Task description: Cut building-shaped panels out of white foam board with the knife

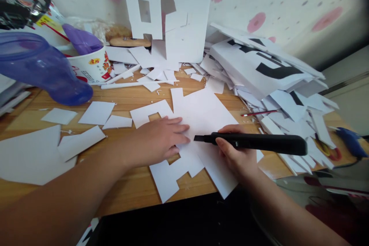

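A white foam-board-like sheet [207, 107] with notches and square cut-outs lies on the wooden table, partly over its front edge. My left hand [161, 138] rests flat on the sheet's left part, fingers stretched toward the right. In my right hand [236, 157] is a black utility knife [259, 143], gripped round its handle. Its dark blade points left, just right of my left fingertips, at the sheet's surface; whether the tip touches I cannot tell. My right hand's lower fingers are partly hidden behind the knife and palm.
White offcuts [96, 113] lie at left. A cut white panel [188, 19] stands against the wall. To the right are a heap of white pieces [259, 65], a red pencil [259, 113] and a blue tool [350, 142]. A purple-blue plastic vessel [62, 73] and a paper cup [92, 65] occupy the back left.
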A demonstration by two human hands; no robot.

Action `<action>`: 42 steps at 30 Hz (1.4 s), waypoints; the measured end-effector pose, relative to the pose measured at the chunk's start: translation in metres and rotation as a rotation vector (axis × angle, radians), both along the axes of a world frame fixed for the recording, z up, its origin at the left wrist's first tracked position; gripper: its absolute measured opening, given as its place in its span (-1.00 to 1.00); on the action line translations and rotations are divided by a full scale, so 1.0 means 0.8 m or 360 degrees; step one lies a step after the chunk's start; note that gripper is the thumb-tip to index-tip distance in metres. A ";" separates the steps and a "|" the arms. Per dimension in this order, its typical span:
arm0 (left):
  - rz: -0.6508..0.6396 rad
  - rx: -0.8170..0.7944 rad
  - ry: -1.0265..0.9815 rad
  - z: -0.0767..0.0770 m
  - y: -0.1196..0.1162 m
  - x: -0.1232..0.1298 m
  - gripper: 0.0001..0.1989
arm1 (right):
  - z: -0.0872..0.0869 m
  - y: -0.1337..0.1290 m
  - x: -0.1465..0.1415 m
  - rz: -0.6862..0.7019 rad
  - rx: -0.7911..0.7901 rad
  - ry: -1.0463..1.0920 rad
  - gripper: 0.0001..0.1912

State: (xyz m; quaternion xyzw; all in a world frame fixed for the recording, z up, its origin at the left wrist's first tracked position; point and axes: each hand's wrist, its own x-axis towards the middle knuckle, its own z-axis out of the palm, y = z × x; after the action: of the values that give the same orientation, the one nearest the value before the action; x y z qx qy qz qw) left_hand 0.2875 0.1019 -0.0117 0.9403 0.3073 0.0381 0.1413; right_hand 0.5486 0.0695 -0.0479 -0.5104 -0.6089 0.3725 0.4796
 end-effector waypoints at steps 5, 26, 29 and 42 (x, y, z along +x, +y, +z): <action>0.0016 -0.0036 -0.0015 0.004 0.001 0.001 -0.68 | 0.009 0.000 -0.002 0.0084 0.0115 -0.0185 -0.83; 0.0087 -0.0043 0.0179 -0.004 0.004 0.004 -0.50 | 0.034 0.019 0.005 0.0619 0.0892 -0.0709 -0.88; 0.0090 -0.0064 0.0191 -0.006 0.006 0.002 -0.48 | 0.027 0.015 0.008 0.0616 0.0897 -0.0688 -0.85; 0.0117 -0.0177 0.0266 -0.010 0.016 0.001 -0.48 | 0.019 0.000 0.033 0.0601 0.0887 -0.0735 -0.80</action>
State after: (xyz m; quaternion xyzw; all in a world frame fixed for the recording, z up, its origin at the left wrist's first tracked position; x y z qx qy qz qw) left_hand 0.2885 0.1145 -0.0197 0.9190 0.3539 -0.0524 0.1656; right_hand 0.5753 0.0695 -0.0324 -0.3103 -0.8612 0.1503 0.3734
